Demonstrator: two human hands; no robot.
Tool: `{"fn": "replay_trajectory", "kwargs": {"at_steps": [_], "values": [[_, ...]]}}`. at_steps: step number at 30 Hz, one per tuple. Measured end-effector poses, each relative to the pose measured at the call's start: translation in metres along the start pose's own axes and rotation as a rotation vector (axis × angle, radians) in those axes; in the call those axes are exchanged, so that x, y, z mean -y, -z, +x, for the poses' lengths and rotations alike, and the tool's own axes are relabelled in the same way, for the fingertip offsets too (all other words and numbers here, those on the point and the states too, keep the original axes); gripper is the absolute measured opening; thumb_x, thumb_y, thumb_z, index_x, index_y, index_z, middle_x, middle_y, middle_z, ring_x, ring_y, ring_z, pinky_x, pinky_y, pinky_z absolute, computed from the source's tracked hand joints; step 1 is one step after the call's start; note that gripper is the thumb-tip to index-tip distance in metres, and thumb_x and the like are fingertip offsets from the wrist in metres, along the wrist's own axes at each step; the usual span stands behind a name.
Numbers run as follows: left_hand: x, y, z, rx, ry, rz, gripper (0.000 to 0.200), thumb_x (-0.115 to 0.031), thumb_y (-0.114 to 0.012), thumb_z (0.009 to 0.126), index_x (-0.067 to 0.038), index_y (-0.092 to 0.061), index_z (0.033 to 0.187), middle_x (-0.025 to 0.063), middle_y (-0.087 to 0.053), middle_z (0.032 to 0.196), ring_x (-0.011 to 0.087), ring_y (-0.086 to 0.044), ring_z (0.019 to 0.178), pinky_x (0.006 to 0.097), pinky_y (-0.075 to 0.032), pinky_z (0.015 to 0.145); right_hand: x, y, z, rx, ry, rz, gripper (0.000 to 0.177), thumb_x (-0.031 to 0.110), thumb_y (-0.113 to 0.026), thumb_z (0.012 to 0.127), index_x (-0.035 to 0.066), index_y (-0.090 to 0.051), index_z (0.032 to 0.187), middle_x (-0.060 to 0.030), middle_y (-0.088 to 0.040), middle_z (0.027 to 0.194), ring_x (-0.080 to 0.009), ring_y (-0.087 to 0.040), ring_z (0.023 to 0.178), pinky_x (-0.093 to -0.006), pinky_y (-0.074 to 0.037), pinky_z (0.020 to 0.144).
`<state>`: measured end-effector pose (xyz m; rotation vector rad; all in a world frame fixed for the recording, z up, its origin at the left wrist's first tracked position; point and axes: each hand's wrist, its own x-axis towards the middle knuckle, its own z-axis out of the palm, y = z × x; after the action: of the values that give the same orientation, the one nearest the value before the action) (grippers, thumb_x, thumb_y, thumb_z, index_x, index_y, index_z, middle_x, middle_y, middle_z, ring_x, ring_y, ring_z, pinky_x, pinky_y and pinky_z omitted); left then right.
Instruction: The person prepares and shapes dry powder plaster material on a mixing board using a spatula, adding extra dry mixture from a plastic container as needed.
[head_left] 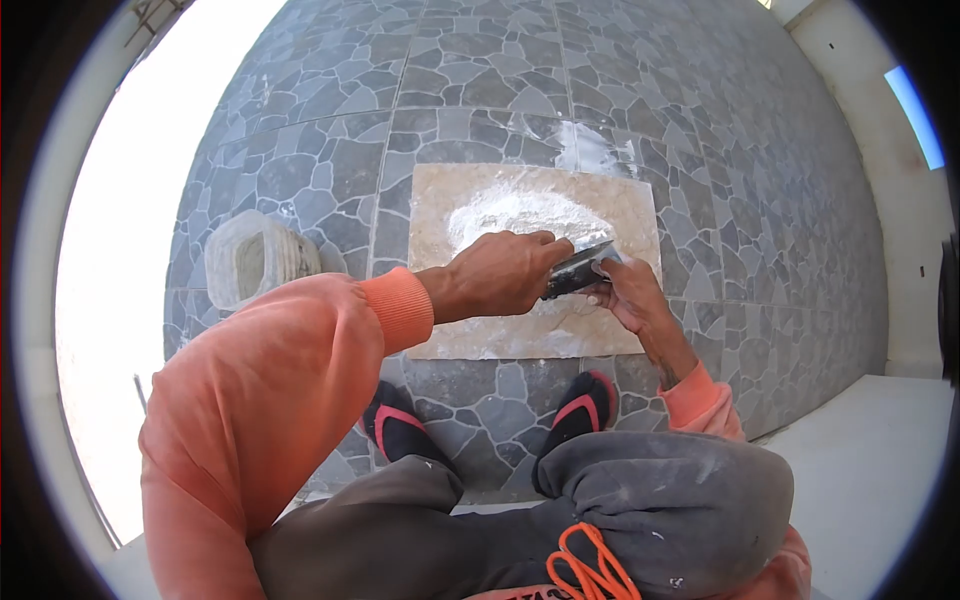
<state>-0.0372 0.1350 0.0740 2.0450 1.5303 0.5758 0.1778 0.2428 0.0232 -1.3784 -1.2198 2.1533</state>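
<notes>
White powder (530, 210) lies heaped on a beige square board (432, 195) on the floor. Above the board, my left hand (505, 272) has its fingers closed by the left end of a dark flat blade (578, 272); what they pinch is hidden under the hand. My right hand (632, 292) grips the right side of the blade, thumb on top and fingers beneath. The blade is tilted, with some white material on it near my right thumb. Thinner white smears cover the board's lower part.
A whitish plastic container (240, 262) stands on the stone-patterned tiles (470, 60) left of the board. A white smear (592, 148) marks the floor behind the board. My feet in black and red footwear (400, 425) are at its near edge.
</notes>
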Motion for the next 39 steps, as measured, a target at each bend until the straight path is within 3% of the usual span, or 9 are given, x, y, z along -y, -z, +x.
{"fn": "replay_trajectory", "kwargs": {"at_steps": [6, 12, 18, 23, 29, 32, 35, 39], "values": [[0.01, -0.012, 0.018, -0.016, 0.086, 0.032, 0.034, -0.003, -0.052, 0.08, -0.001, -0.05, 0.114, 0.0222, -0.061, 0.104, 0.0423, -0.064, 0.085, 0.0495, -0.051, 0.073, 0.027, 0.009, -0.023, -0.021, 0.002, -0.067, 0.031, 0.01, -0.057, 0.087, -0.003, -0.055, 0.115, -0.0104, -0.065, 0.088, -0.0179, -0.067, 0.067, -0.0275, -0.052, 0.052], [0.035, -0.001, 0.0, -0.052, 0.24, 0.001, 0.031, -0.006, -0.053, 0.083, 0.003, -0.051, 0.113, 0.0252, -0.062, 0.099, 0.0417, -0.062, 0.082, 0.049, -0.049, 0.074, 0.063, 0.099, -0.014, -0.138, 0.008, -0.382, 0.033, 0.01, -0.061, 0.082, 0.0, -0.057, 0.114, -0.0047, -0.063, 0.084, -0.0119, -0.059, 0.062, -0.0255, -0.047, 0.05], [0.047, 0.005, -0.033, -0.1, 0.286, -0.14, 0.026, -0.01, -0.056, 0.085, 0.006, -0.052, 0.105, 0.0295, -0.061, 0.085, 0.0453, -0.061, 0.078, 0.048, -0.046, 0.07, 0.068, 0.178, 0.031, -0.126, -0.285, -0.825, 0.017, 0.009, -0.066, 0.078, 0.003, -0.063, 0.094, -0.0029, -0.061, 0.075, -0.0117, -0.058, 0.061, -0.026, -0.046, 0.049], [0.043, 0.01, -0.059, -0.087, 0.334, -0.183, 0.026, -0.011, -0.059, 0.085, 0.006, -0.052, 0.103, 0.0296, -0.059, 0.081, 0.0451, -0.059, 0.076, 0.0461, -0.045, 0.067, 0.01, 0.215, 0.078, -0.112, -0.315, -0.408, 0.016, 0.008, -0.069, 0.08, 0.003, -0.063, 0.093, -0.0037, -0.063, 0.079, -0.013, -0.06, 0.067, -0.0294, -0.051, 0.055], [0.048, 0.006, -0.075, 0.0, 0.465, -0.234, 0.027, -0.011, -0.059, 0.085, 0.006, -0.052, 0.104, 0.0285, -0.059, 0.08, 0.0445, -0.059, 0.076, 0.0451, -0.045, 0.069, -0.033, 0.17, 0.091, -0.21, -0.139, -0.057, 0.027, 0.009, -0.07, 0.083, -0.001, -0.061, 0.106, -0.0073, -0.067, 0.094, -0.0201, -0.068, 0.079, -0.0404, -0.059, 0.068], [0.043, 0.004, -0.074, -0.012, 0.452, -0.273, 0.027, -0.011, -0.06, 0.084, 0.006, -0.052, 0.104, 0.0286, -0.059, 0.081, 0.045, -0.058, 0.078, 0.0453, -0.045, 0.069, -0.048, 0.154, 0.085, -0.373, -0.021, 0.065, 0.029, 0.016, -0.071, 0.083, 0.001, -0.062, 0.106, -0.0055, -0.066, 0.092, -0.0201, -0.065, 0.078, -0.0392, -0.056, 0.065], [0.037, 0.005, -0.07, -0.025, 0.415, -0.274, 0.027, -0.011, -0.06, 0.084, 0.006, -0.052, 0.103, 0.029, -0.059, 0.082, 0.0458, -0.058, 0.079, 0.0457, -0.045, 0.069, -0.054, 0.14, 0.077, -0.464, -0.021, 0.06, 0.03, 0.017, -0.068, 0.084, -0.001, -0.06, 0.108, -0.0076, -0.064, 0.093, -0.0189, -0.064, 0.077, -0.0398, -0.056, 0.065], [0.037, 0.003, -0.071, -0.021, 0.382, -0.248, 0.026, -0.012, -0.059, 0.085, 0.006, -0.052, 0.102, 0.0289, -0.058, 0.082, 0.0466, -0.058, 0.078, 0.0465, -0.045, 0.069, -0.056, 0.125, 0.075, -0.403, -0.03, -0.154, 0.032, 0.016, -0.064, 0.086, -0.006, -0.058, 0.109, -0.0101, -0.063, 0.093, -0.0178, -0.063, 0.078, -0.0404, -0.055, 0.062]]}}
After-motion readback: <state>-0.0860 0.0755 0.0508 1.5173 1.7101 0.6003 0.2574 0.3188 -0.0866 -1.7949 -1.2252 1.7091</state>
